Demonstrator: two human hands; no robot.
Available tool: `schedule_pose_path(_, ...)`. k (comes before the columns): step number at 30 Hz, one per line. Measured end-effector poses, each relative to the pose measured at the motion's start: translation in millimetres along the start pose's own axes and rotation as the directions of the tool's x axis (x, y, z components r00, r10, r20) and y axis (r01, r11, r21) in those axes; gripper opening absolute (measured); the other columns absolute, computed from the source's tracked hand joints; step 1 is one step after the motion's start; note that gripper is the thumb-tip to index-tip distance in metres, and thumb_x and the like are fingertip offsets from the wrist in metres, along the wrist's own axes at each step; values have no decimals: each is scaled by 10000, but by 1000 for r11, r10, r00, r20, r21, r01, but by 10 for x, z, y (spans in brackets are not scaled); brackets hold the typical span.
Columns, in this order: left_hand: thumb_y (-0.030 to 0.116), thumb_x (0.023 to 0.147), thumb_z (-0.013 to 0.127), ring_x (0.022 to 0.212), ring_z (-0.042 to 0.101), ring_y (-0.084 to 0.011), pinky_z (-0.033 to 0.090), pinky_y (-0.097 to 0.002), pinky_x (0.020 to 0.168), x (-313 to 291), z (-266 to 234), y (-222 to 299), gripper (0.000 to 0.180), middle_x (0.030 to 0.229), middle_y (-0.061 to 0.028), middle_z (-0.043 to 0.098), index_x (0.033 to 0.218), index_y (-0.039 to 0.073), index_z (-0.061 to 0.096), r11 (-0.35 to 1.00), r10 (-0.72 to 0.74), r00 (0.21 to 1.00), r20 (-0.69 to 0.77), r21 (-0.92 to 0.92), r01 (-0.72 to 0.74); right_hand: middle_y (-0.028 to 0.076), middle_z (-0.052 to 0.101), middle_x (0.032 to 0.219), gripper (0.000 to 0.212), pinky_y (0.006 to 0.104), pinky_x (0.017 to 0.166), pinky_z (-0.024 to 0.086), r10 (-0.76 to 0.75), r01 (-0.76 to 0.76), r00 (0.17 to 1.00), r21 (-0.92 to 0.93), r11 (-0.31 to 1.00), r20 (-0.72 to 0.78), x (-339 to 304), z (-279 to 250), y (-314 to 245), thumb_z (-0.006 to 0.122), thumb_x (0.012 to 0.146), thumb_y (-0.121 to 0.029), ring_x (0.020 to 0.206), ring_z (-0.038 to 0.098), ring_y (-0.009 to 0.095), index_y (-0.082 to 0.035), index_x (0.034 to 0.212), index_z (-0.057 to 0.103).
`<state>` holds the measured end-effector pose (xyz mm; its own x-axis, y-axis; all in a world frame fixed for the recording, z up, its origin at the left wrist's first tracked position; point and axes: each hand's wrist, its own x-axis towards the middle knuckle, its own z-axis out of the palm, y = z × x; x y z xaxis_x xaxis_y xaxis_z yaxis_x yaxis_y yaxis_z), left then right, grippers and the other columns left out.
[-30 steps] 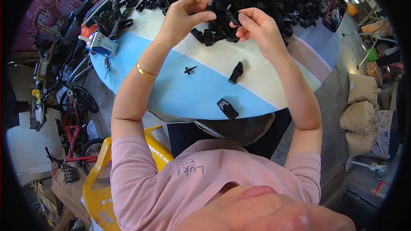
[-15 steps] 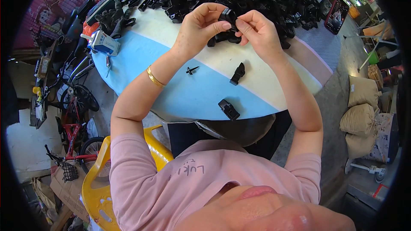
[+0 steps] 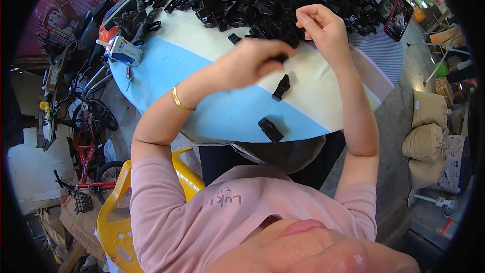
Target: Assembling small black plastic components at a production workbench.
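My left hand (image 3: 247, 64) is smeared by motion over the middle of the table, thumb and fingers pointing right. Whether it holds anything cannot be made out; dark plastic shows beside its fingertips. My right hand (image 3: 324, 29) is raised at the front of the heap, its fingers curled in to the thumb, and anything in them is hidden. Nearer me lie two black plastic buckle-like parts, one (image 3: 281, 88) just below the left fingertips and another (image 3: 270, 130) by the table's front edge. A small black piece (image 3: 234, 38) lies beyond my left hand.
A large heap of black plastic parts (image 3: 237, 0) covers the far side of the striped table (image 3: 166, 76). At its left are a blue-and-white box (image 3: 125, 51) and dark gloves (image 3: 139, 24). A phone (image 3: 398, 17) stands at the right. A yellow chair (image 3: 113, 217) is at lower left.
My hands have parted from the black part they held together. The left has swung down toward me, covering the small pin-like piece; the right has moved slightly right and up.
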<state>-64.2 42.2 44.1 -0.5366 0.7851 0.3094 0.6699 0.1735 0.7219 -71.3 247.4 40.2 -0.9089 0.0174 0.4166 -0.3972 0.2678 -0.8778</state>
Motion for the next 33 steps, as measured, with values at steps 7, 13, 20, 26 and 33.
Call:
schedule_pose_path(7, 202, 810, 652, 802, 565, -272, 476, -361, 746, -26, 40, 31, 323, 898, -127, 632, 1084, 39, 602, 968, 167, 963, 212, 150, -201, 47, 621, 851, 261, 274, 603, 481, -92, 175, 984, -699, 694, 155, -113, 53, 70, 694, 758, -196, 656, 597, 152, -65, 976, 637)
schedule_pose_path(13, 71, 755, 658, 975, 528, -272, 449, -351, 857, 359, -310, -560, 297, 994, -79, 637, 1050, 69, 635, 762, 271, 906, -326, 648, 5, 89, 623, 899, 306, 376, 665, 502, -126, 223, 975, -823, 523, 185, -191, 185, -7, 664, 758, -175, 753, 621, 280, -79, 1043, 609)
schedule_pose_path(20, 123, 702, 696, 990, 519, -267, 443, -351, 874, 449, -349, -661, 338, 1021, -58, 603, 1032, 85, 632, 678, 163, 945, -284, 728, 102, 108, 628, 847, 328, 318, 640, 509, -221, 187, 975, -677, 711, 37, -108, 131, 36, 636, 742, -103, 676, 626, 219, -62, 1066, 609)
schedule_pose_path(26, 165, 693, 702, 988, 534, -256, 442, -361, 847, 480, -261, -711, 303, 959, -57, 609, 968, 98, 595, 597, 130, 932, -339, 777, 199, 134, 651, 954, 335, 258, 680, 514, -35, 32, 999, -450, 893, 2, -66, 126, 25, 655, 774, -89, 746, 643, 144, -29, 1100, 606)
schedule_pose_path(33, 173, 726, 692, 926, 580, -274, 465, -358, 799, 443, -309, -767, 298, 938, -82, 630, 992, 89, 587, 813, 178, 832, -526, 554, 176, 111, 638, 1022, 326, 232, 690, 520, 11, -13, 1000, -203, 979, -8, -23, 116, 99, 606, 849, -87, 816, 639, 139, -7, 1162, 563)
